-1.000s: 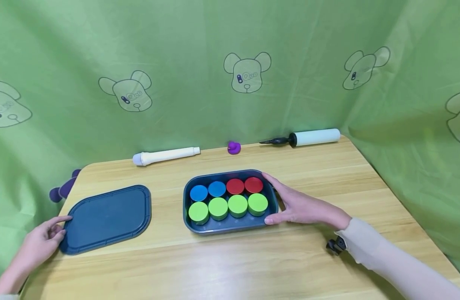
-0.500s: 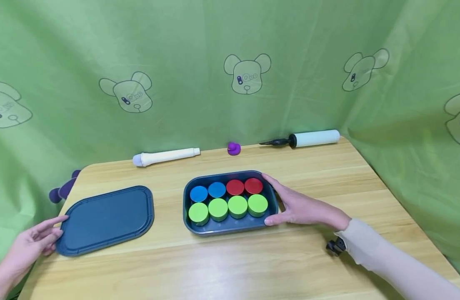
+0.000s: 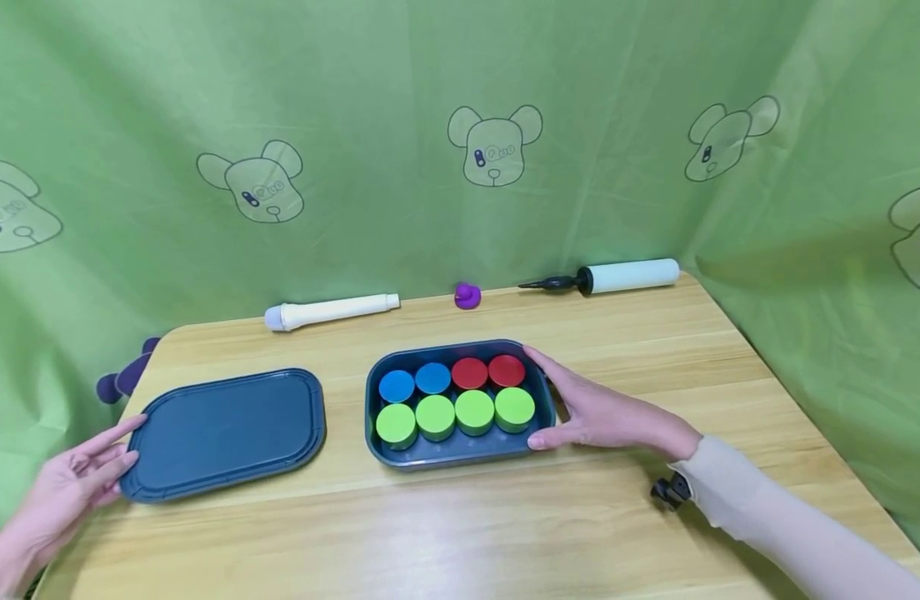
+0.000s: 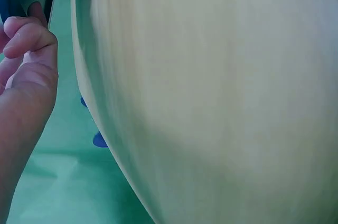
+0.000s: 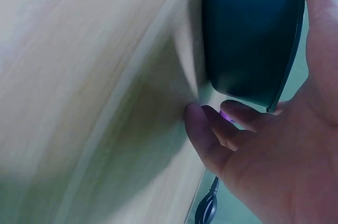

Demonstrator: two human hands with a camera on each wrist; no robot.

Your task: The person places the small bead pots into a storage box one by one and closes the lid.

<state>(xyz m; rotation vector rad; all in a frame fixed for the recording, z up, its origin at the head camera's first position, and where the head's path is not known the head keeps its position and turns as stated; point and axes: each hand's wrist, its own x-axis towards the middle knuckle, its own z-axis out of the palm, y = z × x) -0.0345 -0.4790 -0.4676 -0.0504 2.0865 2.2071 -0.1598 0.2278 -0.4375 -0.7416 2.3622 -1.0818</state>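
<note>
At the left of the table, a dark blue lid (image 3: 231,433) has its left end pinched by my left hand (image 3: 70,492). In the left wrist view the fingers (image 4: 29,39) curl at the lid's edge. A matching dark blue box (image 3: 452,457) stands mid-table. Inside it are two blue-topped discs (image 3: 433,378), two red-topped discs (image 3: 470,373) and several lime green discs (image 3: 475,410). My right hand (image 3: 595,408) grips the box's right end, thumb at the near corner and fingers at the far one. The box's dark wall (image 5: 253,34) fills the top of the right wrist view.
Along the back edge lie a white microphone-shaped stick (image 3: 332,312), a purple toy duck (image 3: 467,296) and a hand pump (image 3: 628,276) with a black nozzle. Green curtains (image 3: 385,167) hang behind and beside the wooden table (image 3: 430,533). Something purple (image 3: 133,373) shows beyond the left edge.
The lid has moved right, and its right end now looks raised. My left hand has changed its hold, the thumb now over the lid's edge. The right hand and box stay put.
</note>
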